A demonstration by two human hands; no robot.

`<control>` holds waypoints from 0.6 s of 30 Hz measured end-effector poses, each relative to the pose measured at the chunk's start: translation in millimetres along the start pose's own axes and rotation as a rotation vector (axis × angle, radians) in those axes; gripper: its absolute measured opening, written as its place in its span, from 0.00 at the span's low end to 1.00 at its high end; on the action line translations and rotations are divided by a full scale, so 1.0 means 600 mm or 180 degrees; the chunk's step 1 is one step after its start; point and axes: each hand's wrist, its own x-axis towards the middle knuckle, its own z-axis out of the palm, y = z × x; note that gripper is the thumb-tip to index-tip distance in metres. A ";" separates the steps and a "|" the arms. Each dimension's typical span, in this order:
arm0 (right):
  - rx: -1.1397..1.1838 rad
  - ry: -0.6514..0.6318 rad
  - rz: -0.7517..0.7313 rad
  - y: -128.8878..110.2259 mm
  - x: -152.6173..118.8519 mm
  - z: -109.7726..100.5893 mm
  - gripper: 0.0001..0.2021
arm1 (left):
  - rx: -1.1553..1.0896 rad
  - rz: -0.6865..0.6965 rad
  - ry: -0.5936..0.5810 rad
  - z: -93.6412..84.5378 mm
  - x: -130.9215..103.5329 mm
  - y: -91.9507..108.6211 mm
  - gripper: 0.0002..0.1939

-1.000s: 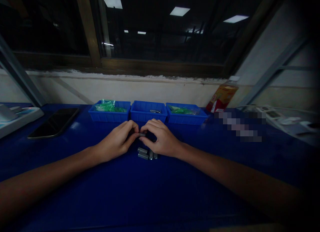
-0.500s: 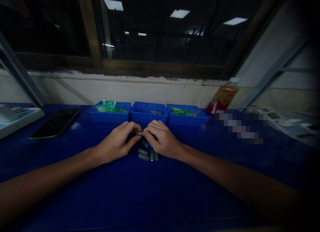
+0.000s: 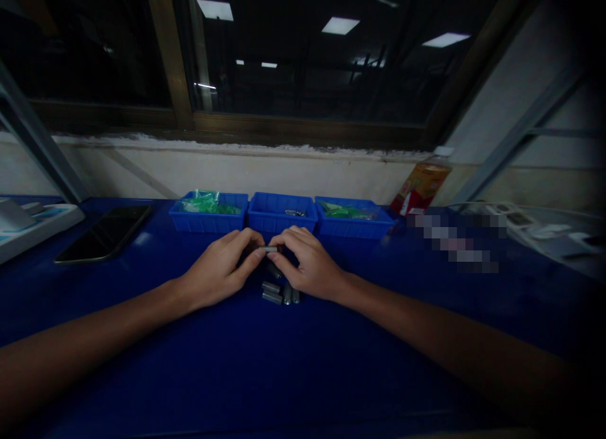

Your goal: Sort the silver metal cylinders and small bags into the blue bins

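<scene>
Between the fingertips of my left hand [image 3: 227, 262] and my right hand [image 3: 305, 259] lies a short metal cylinder [image 3: 269, 249], held level just above the table. Each hand pinches one end of it with thumb and fingers. Several similar metal cylinders [image 3: 271, 292] rest on the blue table [image 3: 284, 363] just below my hands, some lying sideways and two pointing toward me. One more is partly hidden by my right thumb. What the cylinders are exactly I cannot make out.
Three blue bins stand in a row behind my hands: the left bin [image 3: 208, 222] and right bin [image 3: 355, 228] hold green plastic bags, the middle bin [image 3: 281, 222] small metal parts. A phone [image 3: 104, 234] lies left; a drink bottle [image 3: 421, 183] leans at the right.
My hands have shifted slightly apart, so more of the metal cylinder shows between my fingertips. The cylinders on the table have stayed in place.
</scene>
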 end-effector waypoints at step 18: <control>0.0049 0.0081 -0.0163 0.000 -0.001 0.001 0.06 | -0.0089 -0.0028 -0.0029 0.000 0.002 0.000 0.12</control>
